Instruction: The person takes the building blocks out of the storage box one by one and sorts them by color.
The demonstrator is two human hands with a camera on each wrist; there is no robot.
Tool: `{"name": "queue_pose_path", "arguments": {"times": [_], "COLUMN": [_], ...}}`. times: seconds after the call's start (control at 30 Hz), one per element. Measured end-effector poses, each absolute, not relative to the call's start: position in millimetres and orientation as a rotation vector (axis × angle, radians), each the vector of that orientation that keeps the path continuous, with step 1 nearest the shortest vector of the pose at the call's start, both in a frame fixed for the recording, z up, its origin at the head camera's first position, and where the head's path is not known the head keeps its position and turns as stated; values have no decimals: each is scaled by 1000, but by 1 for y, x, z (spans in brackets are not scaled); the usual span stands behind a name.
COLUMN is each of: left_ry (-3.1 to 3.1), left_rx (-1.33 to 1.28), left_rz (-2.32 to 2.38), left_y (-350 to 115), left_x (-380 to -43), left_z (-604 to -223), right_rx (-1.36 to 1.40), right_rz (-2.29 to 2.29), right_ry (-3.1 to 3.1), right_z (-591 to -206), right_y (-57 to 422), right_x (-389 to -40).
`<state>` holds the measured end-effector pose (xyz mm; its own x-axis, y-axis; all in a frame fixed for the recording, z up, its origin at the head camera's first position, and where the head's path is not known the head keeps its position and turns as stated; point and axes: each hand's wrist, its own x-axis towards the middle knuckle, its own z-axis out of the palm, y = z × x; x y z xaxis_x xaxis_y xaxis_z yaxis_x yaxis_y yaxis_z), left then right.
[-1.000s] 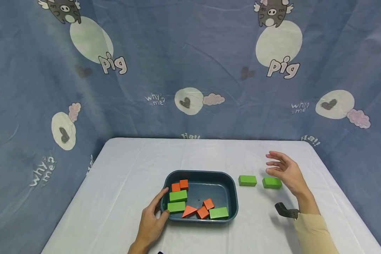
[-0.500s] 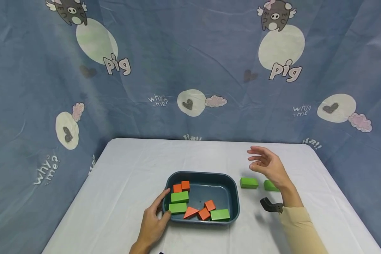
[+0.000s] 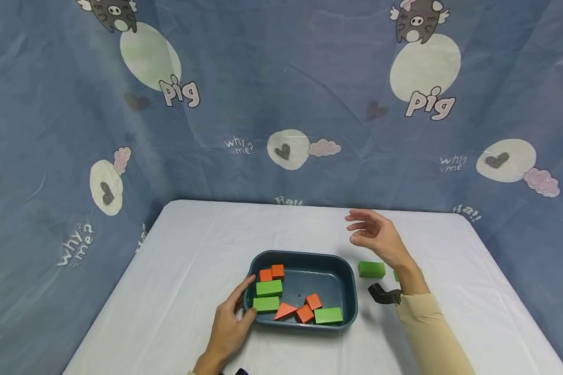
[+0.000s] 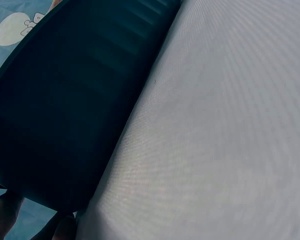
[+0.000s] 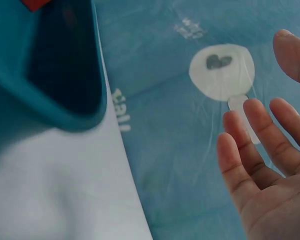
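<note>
A dark blue-green tray (image 3: 305, 253) stands on the white cloth with green blocks (image 3: 328, 315) and orange blocks (image 3: 304, 314) inside, several in all. One orange piece is a triangular block (image 3: 285, 311). At the tray's left end my left hand (image 3: 232, 325) grips the rim, thumb at the near corner and forefinger further back. The left wrist view has the tray's dark outer wall (image 4: 65, 100) and fingertips at its end. My right hand (image 3: 377, 237), holding nothing, hovers right of and behind the tray, fingers loosely bent and thumb apart.
Right of the tray lies a green block (image 3: 371, 269). Another green block (image 3: 396, 275) is mostly hidden by my right wrist. A black curved strap-mounted piece (image 3: 383, 294) sits on that wrist. Blue printed cloth (image 3: 216, 172) hangs behind and beside the white table (image 3: 187, 260).
My right hand has moved left from above the outer green block toward the tray, staying empty. The left hand keeps its place on the tray. The head view has shifted slightly.
</note>
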<state>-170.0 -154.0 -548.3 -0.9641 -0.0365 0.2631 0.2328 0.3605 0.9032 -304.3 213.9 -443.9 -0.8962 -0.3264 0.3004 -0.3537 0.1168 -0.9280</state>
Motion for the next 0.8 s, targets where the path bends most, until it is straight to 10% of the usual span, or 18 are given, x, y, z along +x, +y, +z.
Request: {"name": "queue_pose_path", "arguments": {"times": [0.8], "left_ry": [-2368], "left_rx": [-176], "left_rz": [-1660], "left_y": [-155], "left_x": [-170], "left_z": [-550], "right_rx": [1054], "right_rz": [2117], "right_ry": [-2247], "right_z": [-452], "right_y": [138], "right_x": [-316]}}
